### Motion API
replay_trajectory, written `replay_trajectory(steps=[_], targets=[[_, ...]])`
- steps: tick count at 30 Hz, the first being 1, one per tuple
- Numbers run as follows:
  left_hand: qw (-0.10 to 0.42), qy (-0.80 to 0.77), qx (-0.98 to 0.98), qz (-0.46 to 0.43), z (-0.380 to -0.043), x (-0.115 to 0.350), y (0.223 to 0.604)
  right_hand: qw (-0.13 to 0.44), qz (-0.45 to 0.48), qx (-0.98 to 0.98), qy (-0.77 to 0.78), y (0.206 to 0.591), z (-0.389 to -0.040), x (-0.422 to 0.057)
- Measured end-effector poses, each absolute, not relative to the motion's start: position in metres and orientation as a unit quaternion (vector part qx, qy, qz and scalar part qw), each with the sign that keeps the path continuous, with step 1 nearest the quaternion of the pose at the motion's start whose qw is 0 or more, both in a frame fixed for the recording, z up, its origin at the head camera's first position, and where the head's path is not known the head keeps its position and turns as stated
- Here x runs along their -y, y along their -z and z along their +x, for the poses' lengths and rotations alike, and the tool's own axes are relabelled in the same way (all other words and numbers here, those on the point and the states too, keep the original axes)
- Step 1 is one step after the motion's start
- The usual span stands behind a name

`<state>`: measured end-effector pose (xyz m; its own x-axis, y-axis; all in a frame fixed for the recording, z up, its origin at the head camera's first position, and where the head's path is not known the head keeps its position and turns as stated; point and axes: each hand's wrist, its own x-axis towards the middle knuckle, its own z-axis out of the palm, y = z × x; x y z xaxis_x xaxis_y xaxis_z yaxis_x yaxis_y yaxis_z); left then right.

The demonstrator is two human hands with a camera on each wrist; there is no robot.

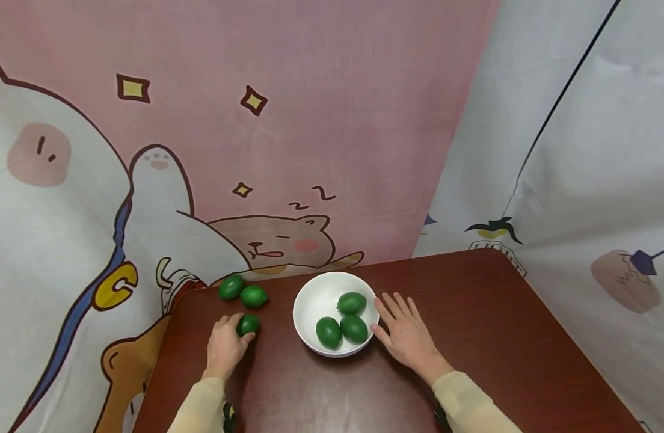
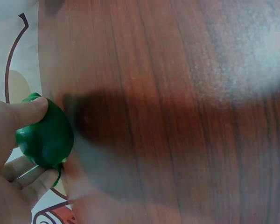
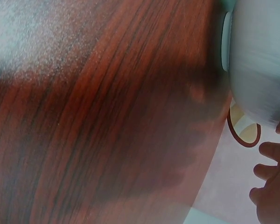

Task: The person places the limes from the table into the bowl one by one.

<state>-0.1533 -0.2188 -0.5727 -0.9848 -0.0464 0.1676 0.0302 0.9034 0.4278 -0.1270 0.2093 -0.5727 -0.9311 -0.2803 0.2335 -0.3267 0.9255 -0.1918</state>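
Note:
My left hand (image 1: 225, 346) grips a green lime (image 1: 248, 325) between thumb and fingers, left of the bowl. The left wrist view shows the thumb on one side of that lime (image 2: 46, 135) and the fingertips on the other. A white bowl (image 1: 306, 304) stands near the table's middle with three limes (image 1: 329, 332) inside. My right hand (image 1: 410, 337) lies beside the bowl's right side, fingers straight and spread, thumb and index fingertip right at the rim. In the right wrist view the bowl's outer wall (image 3: 259, 60) and some fingers (image 3: 266, 171) show at the right edge.
Two more limes, one darker (image 1: 231, 287) and one brighter (image 1: 254, 296), lie together at the table's back left. The brown wooden table (image 1: 473, 319) ends at the back against a hanging printed cloth (image 1: 332, 120) with cartoon animals.

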Motion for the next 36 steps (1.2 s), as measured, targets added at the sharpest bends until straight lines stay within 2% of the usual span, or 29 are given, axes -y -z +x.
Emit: replay_trajectory(steps=[36], targets=[[0.129,0.255,0.958,-0.017,-0.157,0.176,0.530,0.101,0.156,0.977,-0.104,0.571,-0.127,-0.210]])
